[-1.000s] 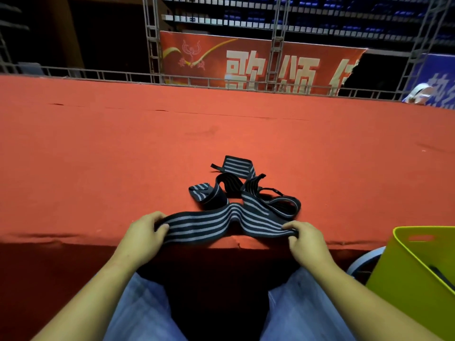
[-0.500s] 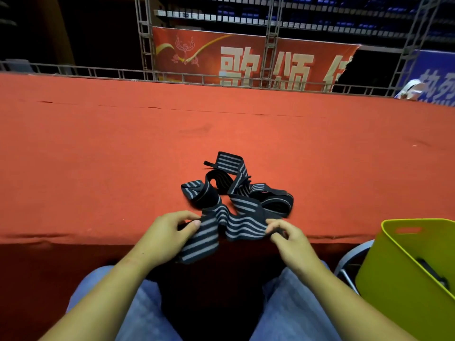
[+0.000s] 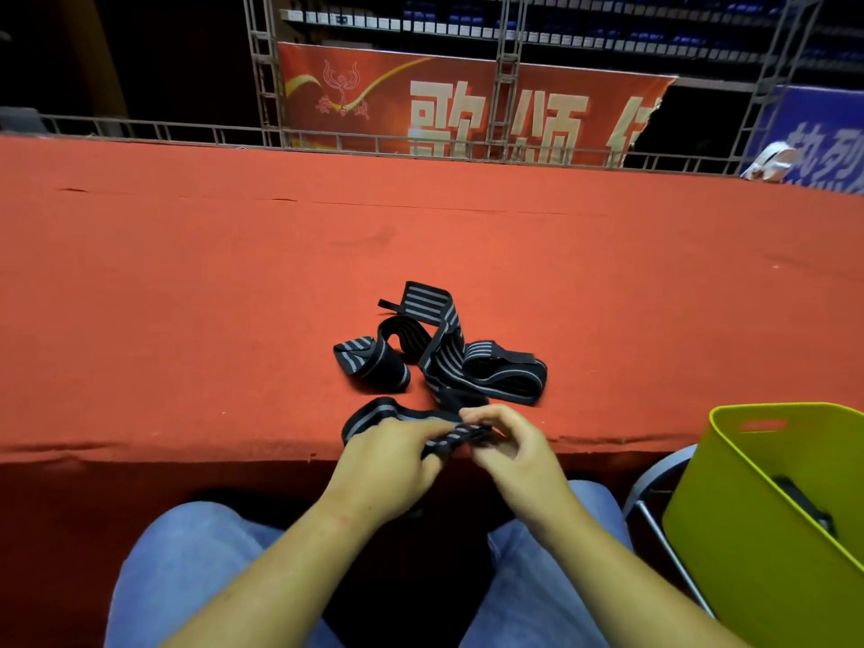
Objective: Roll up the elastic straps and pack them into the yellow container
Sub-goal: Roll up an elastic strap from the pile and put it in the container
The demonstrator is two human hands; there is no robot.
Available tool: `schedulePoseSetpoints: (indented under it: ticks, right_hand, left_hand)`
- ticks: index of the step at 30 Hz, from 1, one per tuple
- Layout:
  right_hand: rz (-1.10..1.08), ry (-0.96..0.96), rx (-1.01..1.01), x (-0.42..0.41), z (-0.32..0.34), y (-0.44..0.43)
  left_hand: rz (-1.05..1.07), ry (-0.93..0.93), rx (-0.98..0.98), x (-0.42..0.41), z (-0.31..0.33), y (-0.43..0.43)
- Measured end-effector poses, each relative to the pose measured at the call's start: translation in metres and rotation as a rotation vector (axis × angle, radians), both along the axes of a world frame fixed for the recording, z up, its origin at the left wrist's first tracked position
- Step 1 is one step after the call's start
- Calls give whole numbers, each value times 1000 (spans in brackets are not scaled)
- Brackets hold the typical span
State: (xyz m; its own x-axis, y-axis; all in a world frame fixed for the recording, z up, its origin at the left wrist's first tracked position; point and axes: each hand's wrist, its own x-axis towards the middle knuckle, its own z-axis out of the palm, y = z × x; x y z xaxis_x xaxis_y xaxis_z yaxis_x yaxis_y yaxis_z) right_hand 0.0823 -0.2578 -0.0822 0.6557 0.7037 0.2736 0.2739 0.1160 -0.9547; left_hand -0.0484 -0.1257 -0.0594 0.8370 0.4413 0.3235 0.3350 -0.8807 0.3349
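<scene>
Both forearms reach forward over the knees, and the left hand (image 3: 388, 465) and right hand (image 3: 519, 456) meet at the near edge of the red-covered table (image 3: 210, 297). A red banner (image 3: 388, 100) hangs behind the table. Both hands' curled fingers pinch one end of the striped elastic strap (image 3: 442, 362), and its loose coils lie just beyond the fingertips. The yellow container (image 3: 748, 530) stands right of the fingers and holds something dark, possibly a strap.

Inside what appears to be an indoor arena or event hall, a stage covered in red carpet (image 3: 234, 282) runs to a low metal rail (image 3: 154, 131) at its far edge. Truss towers (image 3: 262, 77) frame a red banner (image 3: 388, 100) bearing large Chinese characters. A blue banner (image 3: 823, 133) hangs at far right, and tiers of blue seats (image 3: 622, 37) rise in the dark beyond.
</scene>
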Motion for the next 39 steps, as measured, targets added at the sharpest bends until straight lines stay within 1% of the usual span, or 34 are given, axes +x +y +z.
schedulePoseSetpoints:
  ticks: [3, 4, 5, 7, 9, 11, 13, 16, 17, 20, 23, 26, 28, 30, 32, 33, 35, 39]
  right_hand:
    - [-71, 201, 39, 2, 8, -1]
    - [-135, 202, 38, 4, 9, 2]
    - [-208, 163, 20, 7, 8, 6]
    - [-301, 120, -55, 12, 3, 14]
    - [-265, 203, -150, 16, 2, 20]
    - [-158, 288, -234, 19, 0, 21]
    - [-117, 275, -258, 19, -2, 20]
    - [-125, 140, -267, 19, -3, 19]
    - [-141, 125, -249, 19, -3, 18]
    - [-208, 222, -175, 28, -1, 8]
    - [-264, 276, -127, 39, -3, -3]
    - [-299, 432, -3, 42, 4, -12]
    - [-257, 524, 73, 38, 11, -14]
    - [-174, 654, 147, 34, 14, -14]
    - [-65, 795, 173, 30, 18, -13]
    - [-28, 836, 157, 28, 19, -13]
    - [12, 872, 119, 24, 17, -12]
    - [39, 916, 183, 12, 21, -13]
  left_hand:
    - [-4, -2, -2, -4, -3, 2]
    - [-13, -10, 0, -6, -4, 2]
    - [-23, -13, -4, -7, -4, 1]
    - [-43, -23, 5, -10, -4, 1]
    - [-54, -30, 0, -11, -4, 2]
    - [-52, -22, -10, -12, -6, 4]
    - [-36, -8, -22, -15, -8, 7]
    - [-34, -16, -58, -17, -10, 6]
    - [-34, -29, -78, -19, -11, 6]
    - [12, -99, -177, -22, -11, 12]
    - [71, -106, -236, -24, -12, 27]
    - [131, -137, -318, -25, -14, 37]
    - [136, -162, -335, -26, -13, 37]
    - [98, -173, -359, -26, -12, 34]
    - [50, -165, -384, -24, -12, 29]
    - [28, -159, -392, -23, -13, 27]
    - [-2, -153, -398, -21, -16, 23]
    - [5, -131, -410, -21, -21, 22]
